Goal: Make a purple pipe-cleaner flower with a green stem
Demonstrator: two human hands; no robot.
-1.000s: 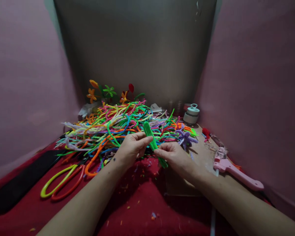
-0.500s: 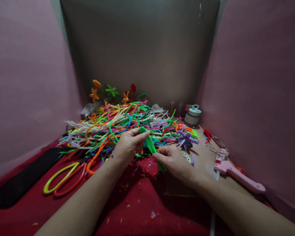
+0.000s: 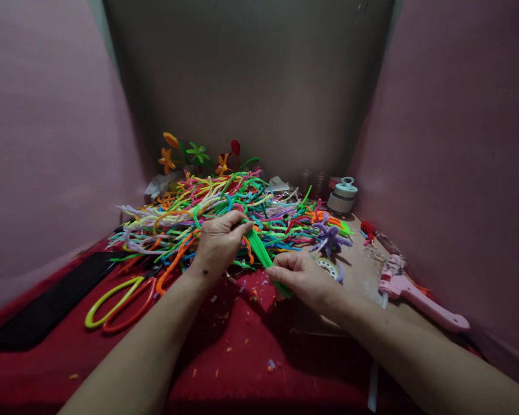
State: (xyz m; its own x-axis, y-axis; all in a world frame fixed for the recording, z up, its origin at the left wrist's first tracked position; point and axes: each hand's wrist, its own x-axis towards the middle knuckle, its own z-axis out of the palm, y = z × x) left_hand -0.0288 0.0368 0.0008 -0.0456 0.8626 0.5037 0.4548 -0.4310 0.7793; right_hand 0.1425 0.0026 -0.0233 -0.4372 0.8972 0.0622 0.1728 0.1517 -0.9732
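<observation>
The green pipe cleaner [image 3: 258, 251] runs slantwise between both hands, just above the red surface [image 3: 242, 351] and in front of the heap of coloured pipe cleaners [image 3: 207, 204]. The left hand [image 3: 218, 245] has its fingers [image 3: 241, 228] closed on the upper end. The right hand [image 3: 307, 281] pinches the lower end, whose tip sticks out beneath it.

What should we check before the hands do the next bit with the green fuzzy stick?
1. Left hand pinches the stick at its top end: ok.
2. Right hand pinches its lower end: ok.
3. Stick free of the pile: cannot tell, its top overlaps the pile.
4. Scissors lie apart from both hands: ok.
5. Glue gun untouched, off to the right: ok.
</observation>
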